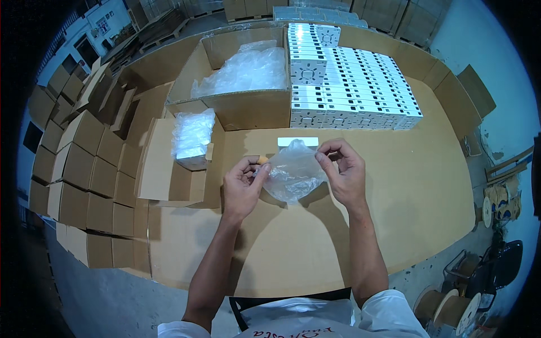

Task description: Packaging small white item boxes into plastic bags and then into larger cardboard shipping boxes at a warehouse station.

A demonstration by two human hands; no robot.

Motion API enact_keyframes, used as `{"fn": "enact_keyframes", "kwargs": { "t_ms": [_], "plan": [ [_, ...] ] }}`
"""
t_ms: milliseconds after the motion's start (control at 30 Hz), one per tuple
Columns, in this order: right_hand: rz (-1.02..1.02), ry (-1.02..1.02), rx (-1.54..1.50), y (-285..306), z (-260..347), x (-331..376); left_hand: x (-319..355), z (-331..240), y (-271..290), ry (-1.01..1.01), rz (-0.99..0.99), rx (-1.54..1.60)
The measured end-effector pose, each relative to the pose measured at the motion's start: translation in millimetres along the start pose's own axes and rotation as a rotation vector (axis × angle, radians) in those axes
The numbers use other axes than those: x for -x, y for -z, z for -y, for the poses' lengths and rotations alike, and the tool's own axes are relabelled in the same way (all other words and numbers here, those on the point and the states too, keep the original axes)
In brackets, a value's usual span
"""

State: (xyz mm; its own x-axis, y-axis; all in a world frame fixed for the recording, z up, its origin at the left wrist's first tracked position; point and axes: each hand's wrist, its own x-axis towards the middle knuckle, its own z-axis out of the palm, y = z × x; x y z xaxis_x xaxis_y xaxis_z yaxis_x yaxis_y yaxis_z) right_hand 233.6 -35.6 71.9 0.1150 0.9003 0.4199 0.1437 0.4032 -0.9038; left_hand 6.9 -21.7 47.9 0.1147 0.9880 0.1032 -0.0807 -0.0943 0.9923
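A clear plastic bag (296, 172) is stretched between my two hands above the middle of the cardboard-covered table. My left hand (245, 186) pinches its left edge; something orange wraps one fingertip. On the opposite side, my right hand (342, 172) grips the bag between thumb and forefinger. Just beyond the bag lies a small white box (297, 142), partly hidden by the plastic. To the left, an open cardboard carton (160, 169) holds white boxes wrapped in clear plastic (193, 138).
A large open carton (253, 110) full of clear bags (248, 67) stands behind. Rows of white printed boxes (360, 84) are stacked at the back right. Several brown cartons (84, 174) are piled along the left. Cable reels (451, 307) and a black chair (504, 262) stand at the lower right.
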Motion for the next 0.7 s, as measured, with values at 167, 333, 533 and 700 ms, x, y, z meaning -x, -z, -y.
{"fn": "enact_keyframes", "kwargs": {
  "t_ms": [167,333,533,700],
  "plan": [
    [-0.002,-0.036,-0.067,-4.7,0.9,1.4,-4.4,4.2,9.9,0.04,0.061,-0.029],
    [0.076,-0.094,-0.14,-12.9,5.1,8.5,0.1,-0.9,15.5,-0.031,0.089,-0.16],
    [0.367,-0.082,-0.028,-24.3,15.5,13.6,1.9,-19.4,26.8,-0.297,0.233,-0.193],
    [0.526,-0.102,-0.054,-32.1,16.0,16.4,4.4,-9.2,30.8,-0.148,0.492,0.075]
  ]
}}
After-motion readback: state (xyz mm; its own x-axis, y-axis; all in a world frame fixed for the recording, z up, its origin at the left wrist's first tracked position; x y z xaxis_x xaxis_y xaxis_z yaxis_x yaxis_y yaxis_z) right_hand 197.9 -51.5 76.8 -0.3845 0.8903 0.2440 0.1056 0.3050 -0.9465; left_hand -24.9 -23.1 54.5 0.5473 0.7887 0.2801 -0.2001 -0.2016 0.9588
